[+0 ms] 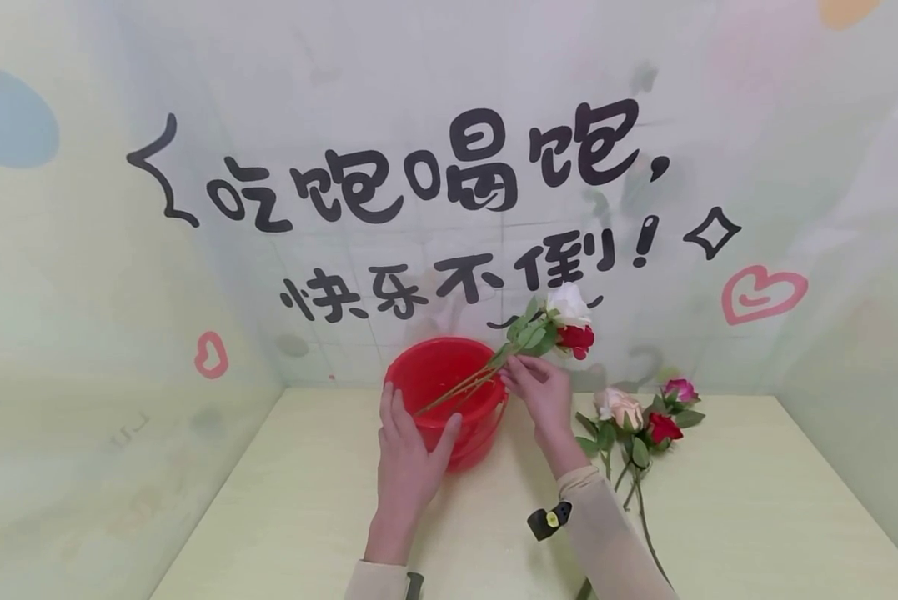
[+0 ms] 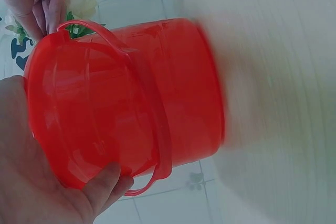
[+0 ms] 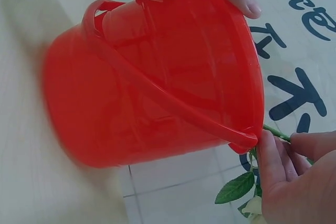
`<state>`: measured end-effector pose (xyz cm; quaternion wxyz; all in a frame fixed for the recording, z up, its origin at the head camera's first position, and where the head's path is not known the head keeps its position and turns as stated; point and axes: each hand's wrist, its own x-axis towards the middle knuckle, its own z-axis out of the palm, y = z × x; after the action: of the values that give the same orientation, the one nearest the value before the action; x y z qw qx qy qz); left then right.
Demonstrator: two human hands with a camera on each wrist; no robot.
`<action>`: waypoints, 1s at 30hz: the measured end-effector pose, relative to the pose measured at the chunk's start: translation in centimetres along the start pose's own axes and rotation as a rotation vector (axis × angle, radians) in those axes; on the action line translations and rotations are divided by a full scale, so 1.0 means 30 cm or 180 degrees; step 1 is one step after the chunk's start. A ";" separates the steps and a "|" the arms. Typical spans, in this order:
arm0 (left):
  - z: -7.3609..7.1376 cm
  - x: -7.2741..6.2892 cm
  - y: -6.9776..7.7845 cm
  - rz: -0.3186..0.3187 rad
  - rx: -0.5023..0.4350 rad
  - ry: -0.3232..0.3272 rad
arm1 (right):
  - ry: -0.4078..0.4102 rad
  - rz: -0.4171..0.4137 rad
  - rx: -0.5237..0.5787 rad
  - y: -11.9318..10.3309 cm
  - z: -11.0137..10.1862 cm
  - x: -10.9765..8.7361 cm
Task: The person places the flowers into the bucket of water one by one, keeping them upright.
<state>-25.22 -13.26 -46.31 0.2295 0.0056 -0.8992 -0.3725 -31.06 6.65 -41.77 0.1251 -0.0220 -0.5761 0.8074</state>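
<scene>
A red plastic bucket (image 1: 469, 454) stands on the table, its handle (image 3: 157, 95) hanging down along its side. My left hand (image 1: 409, 462) grips the bucket's rim, fingers at the left and thumb at the near side. On the right, my right hand (image 1: 544, 398) pinches the thin green stems (image 1: 459, 390) of a white rose (image 1: 569, 304) and a red rose (image 1: 578, 340) beside the rim. These stems slant down into the bucket, while both blooms lean out past its right edge. The lower stem ends are partly hidden by the left hand and rim.
More roses lie on the pale table (image 1: 328, 492) at the right: a peach one (image 1: 619, 408), a red one (image 1: 664, 427) and a pink one (image 1: 681, 389). Their stems run toward the near edge, partly under my right forearm. A printed wall covering (image 1: 433, 83) rises behind the bucket.
</scene>
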 end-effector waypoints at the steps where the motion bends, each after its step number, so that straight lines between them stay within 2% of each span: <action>1: 0.001 -0.001 -0.001 -0.0006 -0.0002 0.0007 | -0.0006 0.0007 0.0009 0.000 0.000 -0.001; 6: 0.004 -0.005 -0.005 -0.0040 -0.0005 0.0011 | -0.0018 0.0026 -0.0033 0.003 -0.005 0.000; 14: -0.001 -0.001 0.003 -0.0050 -0.0025 -0.0013 | 0.0028 -0.0092 -0.0161 0.008 -0.014 -0.001; 20: -0.003 -0.003 0.007 -0.0069 0.0008 -0.0056 | 0.0050 -0.0113 -0.0018 0.014 -0.029 -0.008; 30: -0.001 -0.001 0.006 -0.0086 0.0004 -0.0053 | -0.0115 -0.0119 0.0162 0.036 -0.059 -0.016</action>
<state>-25.14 -13.15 -46.20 0.2168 0.0149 -0.9012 -0.3751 -30.46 7.83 -43.43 0.1302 0.0066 -0.5579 0.8196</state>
